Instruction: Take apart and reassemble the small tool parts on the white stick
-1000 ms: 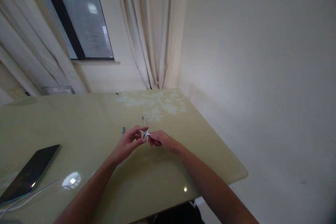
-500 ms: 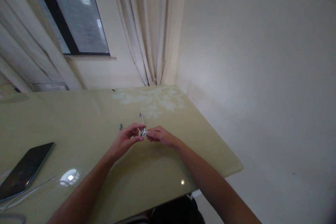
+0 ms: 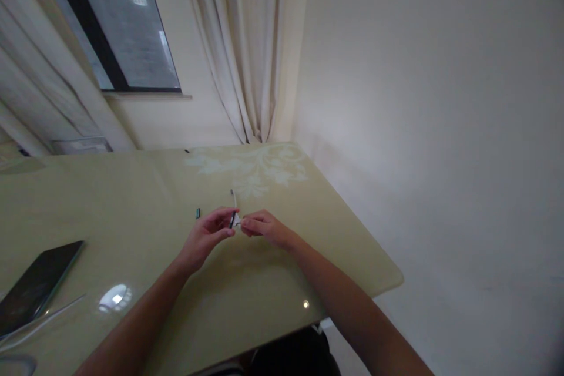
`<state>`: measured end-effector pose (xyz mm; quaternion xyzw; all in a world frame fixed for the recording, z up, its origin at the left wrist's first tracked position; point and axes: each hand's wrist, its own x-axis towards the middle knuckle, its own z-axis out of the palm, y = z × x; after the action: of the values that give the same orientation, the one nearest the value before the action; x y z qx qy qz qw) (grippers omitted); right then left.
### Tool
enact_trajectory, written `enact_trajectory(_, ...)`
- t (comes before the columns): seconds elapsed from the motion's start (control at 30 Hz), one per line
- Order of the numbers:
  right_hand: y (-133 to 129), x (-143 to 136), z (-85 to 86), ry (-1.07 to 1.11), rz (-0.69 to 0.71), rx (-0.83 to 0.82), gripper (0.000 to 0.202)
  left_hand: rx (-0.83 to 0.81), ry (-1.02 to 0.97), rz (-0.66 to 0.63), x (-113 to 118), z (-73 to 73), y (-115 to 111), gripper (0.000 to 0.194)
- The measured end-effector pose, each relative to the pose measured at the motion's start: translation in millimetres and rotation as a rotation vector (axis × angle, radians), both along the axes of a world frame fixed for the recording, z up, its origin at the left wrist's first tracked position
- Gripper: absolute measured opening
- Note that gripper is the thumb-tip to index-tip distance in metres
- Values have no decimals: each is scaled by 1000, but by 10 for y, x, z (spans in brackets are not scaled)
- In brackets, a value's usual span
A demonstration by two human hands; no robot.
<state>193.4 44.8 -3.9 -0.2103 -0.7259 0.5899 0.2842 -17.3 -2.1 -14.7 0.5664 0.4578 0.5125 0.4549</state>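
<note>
My left hand (image 3: 203,239) is closed at the fingertips on a small thin dark piece (image 3: 232,220), held roughly upright between thumb and fingers. Against its right side sits a small white piece (image 3: 237,221), pinched by the thumb and fingers of my right hand (image 3: 265,227). The two pieces touch or nearly touch; whether they are joined cannot be made out. Just beyond the fingertips a short white cable (image 3: 235,200) with a dark tip reaches toward the back of the table. A small dark block (image 3: 198,212) lies behind my left hand.
A dark tablet (image 3: 39,279) lies at the left of the glossy pale table (image 3: 145,200), with a white cable (image 3: 48,318) in front of it. A tiny black object (image 3: 187,151) rests by the back edge. A plain wall (image 3: 432,129) borders the table's right side.
The whole view has shifted slightly, so the scene sits a little farther left. My left fingers have changed posture a little around the dark piece; both hands stay together at the small pieces.
</note>
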Motion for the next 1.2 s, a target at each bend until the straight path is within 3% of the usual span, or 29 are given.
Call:
enact_trajectory(0.23, -17, -41, 0, 66, -38, -3, 61, 76, 74, 109, -84, 68, 33, 56)
enact_trajectory(0.33, 91, -50, -57, 145, -244, -24, 65, 135, 303, 193, -28, 111, 157, 54)
enact_trajectory(0.47, 340, 50, -121, 300, -596, -96, 67, 215, 662, 61, 366, 138, 485, 42)
enact_trajectory(0.53, 467, 168, -138, 348, -746, -117, 67, 179, 787, 6, 645, 141, 697, 42)
enact_trajectory(0.67, 653, 451, -158, 373, -937, -124, 67, 76, 841, 3, 1113, 98, 1120, 41)
enact_trajectory(0.8, 736, 607, -195, 403, -1031, -200, 67, -11, 821, 8, 1324, -56, 1399, 42)
enact_trajectory(0.97, 778, 572, -248, 444, -1055, -218, 67, -91, 797, 50, 1356, -255, 1473, 49)
enact_trajectory(1.07, 782, 538, -259, 446, -1030, -219, 67, -89, 778, 64, 1358, -282, 1453, 46)
enact_trajectory(1.2, 750, 548, -238, 456, -1001, -244, 67, -53, 746, 55, 1370, -204, 1359, 49)
